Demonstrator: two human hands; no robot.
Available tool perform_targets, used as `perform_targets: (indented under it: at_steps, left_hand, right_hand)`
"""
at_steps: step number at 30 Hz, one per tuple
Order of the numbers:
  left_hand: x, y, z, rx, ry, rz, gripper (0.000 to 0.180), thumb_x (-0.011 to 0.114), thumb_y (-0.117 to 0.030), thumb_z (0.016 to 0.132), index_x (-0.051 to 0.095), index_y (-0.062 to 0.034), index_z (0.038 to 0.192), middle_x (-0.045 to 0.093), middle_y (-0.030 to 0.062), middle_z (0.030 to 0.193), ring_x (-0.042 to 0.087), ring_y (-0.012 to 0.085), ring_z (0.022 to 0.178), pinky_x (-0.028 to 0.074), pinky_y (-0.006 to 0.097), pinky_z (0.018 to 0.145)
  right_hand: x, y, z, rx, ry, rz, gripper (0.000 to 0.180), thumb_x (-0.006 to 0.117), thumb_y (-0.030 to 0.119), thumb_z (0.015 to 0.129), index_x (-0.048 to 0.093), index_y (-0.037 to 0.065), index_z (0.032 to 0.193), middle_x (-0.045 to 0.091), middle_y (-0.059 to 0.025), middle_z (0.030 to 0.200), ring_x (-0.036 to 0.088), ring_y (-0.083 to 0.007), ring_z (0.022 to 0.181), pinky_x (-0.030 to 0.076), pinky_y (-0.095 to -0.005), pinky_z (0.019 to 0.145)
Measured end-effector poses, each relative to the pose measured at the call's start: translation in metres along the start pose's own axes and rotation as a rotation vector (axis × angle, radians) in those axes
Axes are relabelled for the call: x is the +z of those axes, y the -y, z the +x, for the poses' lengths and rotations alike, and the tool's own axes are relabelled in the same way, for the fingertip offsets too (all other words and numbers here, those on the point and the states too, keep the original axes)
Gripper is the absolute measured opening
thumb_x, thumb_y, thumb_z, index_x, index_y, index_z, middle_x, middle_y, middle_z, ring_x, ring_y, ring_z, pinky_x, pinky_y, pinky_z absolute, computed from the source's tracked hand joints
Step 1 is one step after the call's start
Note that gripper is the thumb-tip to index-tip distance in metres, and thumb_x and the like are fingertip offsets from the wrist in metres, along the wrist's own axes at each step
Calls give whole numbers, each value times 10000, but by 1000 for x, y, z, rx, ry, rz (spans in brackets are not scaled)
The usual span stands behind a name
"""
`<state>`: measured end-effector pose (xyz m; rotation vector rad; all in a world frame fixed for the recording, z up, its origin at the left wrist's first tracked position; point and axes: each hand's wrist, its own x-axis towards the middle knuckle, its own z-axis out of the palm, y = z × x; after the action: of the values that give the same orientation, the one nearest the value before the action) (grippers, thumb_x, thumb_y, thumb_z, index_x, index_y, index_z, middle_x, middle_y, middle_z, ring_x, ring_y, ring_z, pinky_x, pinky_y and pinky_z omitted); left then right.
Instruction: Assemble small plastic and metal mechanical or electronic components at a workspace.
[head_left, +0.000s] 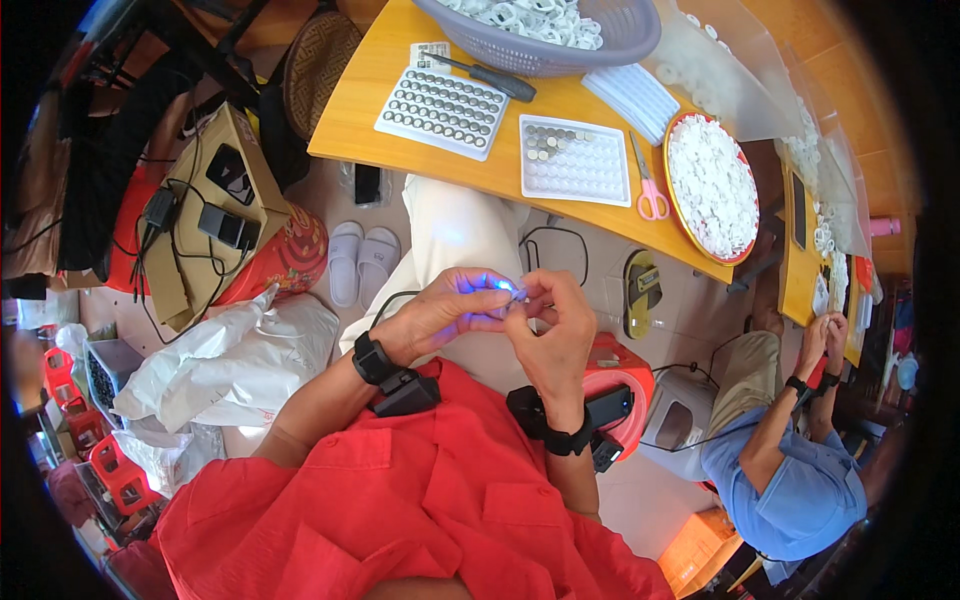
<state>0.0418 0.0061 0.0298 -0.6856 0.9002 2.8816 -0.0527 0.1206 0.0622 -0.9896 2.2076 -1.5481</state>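
Over my lap, my left hand [452, 308] and my right hand [553, 325] meet with fingers pinched around one tiny piece [517, 296]. A bright blue light glows there and tints the left fingertips. The fingers cover most of the piece, so its kind cannot be made out. Ahead on the wooden table [345, 135] lies a white tray [484, 152] full of round silver button cells. Right of it is a second white tray [575, 182], with cells only in its far-left pockets.
A screwdriver [505, 83], pink-handled scissors [652, 203], a red-rimmed plate [671, 165] of small white parts and a grey basket [540, 65] of white rings share the table. A cardboard box [265, 190] and white bags [240, 355] stand left. A co-worker [790, 470] sits right.
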Motion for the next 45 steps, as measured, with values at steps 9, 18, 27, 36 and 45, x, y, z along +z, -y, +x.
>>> perform_targets:
  at_steps: [9, 18, 27, 36, 45]
  left_hand:
    - [-1, 3, 3, 8, -4, 42, 202, 618, -159, 840, 592, -29, 993, 607, 39, 950, 584, 106, 870, 500, 279, 819]
    - [-2, 7, 7, 64, -20, -74, 173, 599, -149, 851, 585, -34, 979, 615, 54, 915, 600, 118, 857, 509, 262, 783]
    - [1, 7, 6, 73, 19, -33, 182, 568, -150, 866, 576, -13, 986, 613, 95, 968, 610, 194, 895, 499, 292, 812]
    - [3, 2, 6, 45, -55, -1, 203, 572, -147, 866, 564, -1, 1006, 608, 97, 977, 601, 199, 910, 478, 303, 846]
    - [5, 0, 7, 122, 17, -14, 236, 549, -147, 878, 533, 20, 1043, 586, 103, 985, 582, 177, 939, 471, 296, 837]
  right_hand:
    - [-3, 0, -1, -60, 14, -61, 194, 613, -55, 625, 567, 2, 804, 533, -90, 737, 541, -163, 534, 429, -272, 502]
    - [-3, 0, 0, 164, -76, 178, 272, 687, -26, 635, 556, 12, 871, 533, -97, 855, 561, -152, 601, 451, -255, 536]
    - [-2, -4, -7, -108, 21, -19, 287, 719, -31, 627, 530, 16, 838, 489, -91, 817, 539, -187, 639, 451, -270, 576]
    - [-4, -4, -2, -147, 62, -31, 264, 711, -22, 649, 530, 9, 839, 485, -98, 795, 548, -193, 631, 444, -287, 553]
    - [-14, 3, 2, -104, 122, 74, 243, 718, 12, 648, 569, 28, 839, 522, -77, 751, 550, -191, 656, 440, -275, 578]
